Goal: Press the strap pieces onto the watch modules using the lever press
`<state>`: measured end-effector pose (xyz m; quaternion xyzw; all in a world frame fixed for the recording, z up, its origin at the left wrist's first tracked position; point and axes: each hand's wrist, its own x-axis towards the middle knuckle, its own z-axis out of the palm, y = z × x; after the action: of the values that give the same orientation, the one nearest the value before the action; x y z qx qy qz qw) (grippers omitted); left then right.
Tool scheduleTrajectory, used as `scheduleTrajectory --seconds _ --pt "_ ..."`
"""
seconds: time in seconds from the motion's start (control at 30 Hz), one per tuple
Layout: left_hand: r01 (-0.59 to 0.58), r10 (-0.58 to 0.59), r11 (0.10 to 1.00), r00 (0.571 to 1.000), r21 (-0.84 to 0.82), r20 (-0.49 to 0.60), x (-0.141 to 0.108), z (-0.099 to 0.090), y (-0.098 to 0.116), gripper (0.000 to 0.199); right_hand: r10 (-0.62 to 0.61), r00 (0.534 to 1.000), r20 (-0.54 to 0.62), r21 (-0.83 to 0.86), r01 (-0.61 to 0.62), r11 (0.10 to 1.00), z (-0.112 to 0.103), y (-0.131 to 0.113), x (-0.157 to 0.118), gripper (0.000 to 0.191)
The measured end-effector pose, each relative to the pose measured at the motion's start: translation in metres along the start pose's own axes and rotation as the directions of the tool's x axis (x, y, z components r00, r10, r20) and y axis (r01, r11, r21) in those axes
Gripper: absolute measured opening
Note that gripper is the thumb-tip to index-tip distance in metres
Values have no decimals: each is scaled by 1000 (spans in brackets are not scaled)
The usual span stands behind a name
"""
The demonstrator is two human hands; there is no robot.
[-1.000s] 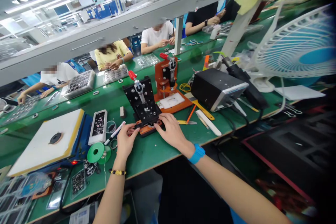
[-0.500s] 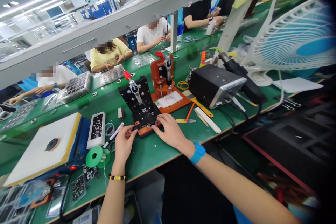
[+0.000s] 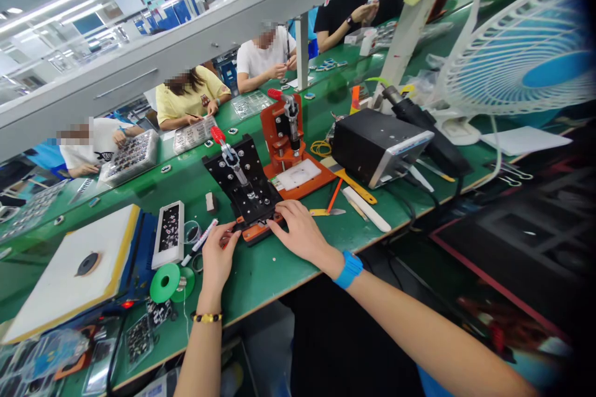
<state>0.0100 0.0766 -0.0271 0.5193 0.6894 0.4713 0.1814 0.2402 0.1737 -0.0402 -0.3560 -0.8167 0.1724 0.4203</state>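
Note:
A black toggle-clamp fixture (image 3: 242, 180) with a red-tipped lever and an orange base stands in front of me on the green bench. My left hand (image 3: 220, 254) holds the left end of the base, thumb and fingers bent together there. At the base's right end, my right hand (image 3: 300, 232) has its thumb at the front edge and its fingers over the side. Whatever small part may lie between my fingertips is hidden. Just behind stands an orange toggle-clamp fixture (image 3: 284, 130) with a white plate on its base. A marker (image 3: 200, 242) lies beside my left hand.
Left are a white-topped blue box (image 3: 84, 260), a tray of small parts (image 3: 168, 232) and a green spool (image 3: 165, 282). A black box-shaped device (image 3: 377, 146), a yellow-handled tool (image 3: 356, 186) and a fan (image 3: 521, 68) stand right. Co-workers sit beyond the bench.
The view has shifted slightly, so the bench things sit a little further left. Both my hands stay at the fixture's base. Across the bench, co-workers' hands have moved.

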Motion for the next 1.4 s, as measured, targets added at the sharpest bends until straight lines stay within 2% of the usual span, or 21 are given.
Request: scheduleTrajectory --seconds 0.53,0.7,0.93,1.07,1.17,1.3,1.4 --pt "-25 25 999 1000 34 -1 -2 2 2 33 -9 1000 -25 9 10 1000 0 0 0 27" --pt "-71 71 995 997 70 0 -4 3 5 29 -1 1000 -12 9 1 1000 0 1 0 27" --pt "-82 86 989 996 124 -24 -6 2 10 32 6 1000 -1 27 -6 1000 0 -1 -1 33" --pt "-80 83 990 996 120 -25 -6 2 11 36 106 994 -38 90 -102 991 0 3 -1 45" --pt "-85 88 989 996 125 -16 -6 2 11 39 185 981 -64 176 -171 969 -1 6 -1 45" --pt "-82 84 989 996 120 -8 -5 2 12 42 103 995 2 243 -101 965 -1 5 -3 49" --pt "-79 82 989 996 122 -23 -5 1 12 45 100 995 -2 259 -96 961 -1 3 -3 51"
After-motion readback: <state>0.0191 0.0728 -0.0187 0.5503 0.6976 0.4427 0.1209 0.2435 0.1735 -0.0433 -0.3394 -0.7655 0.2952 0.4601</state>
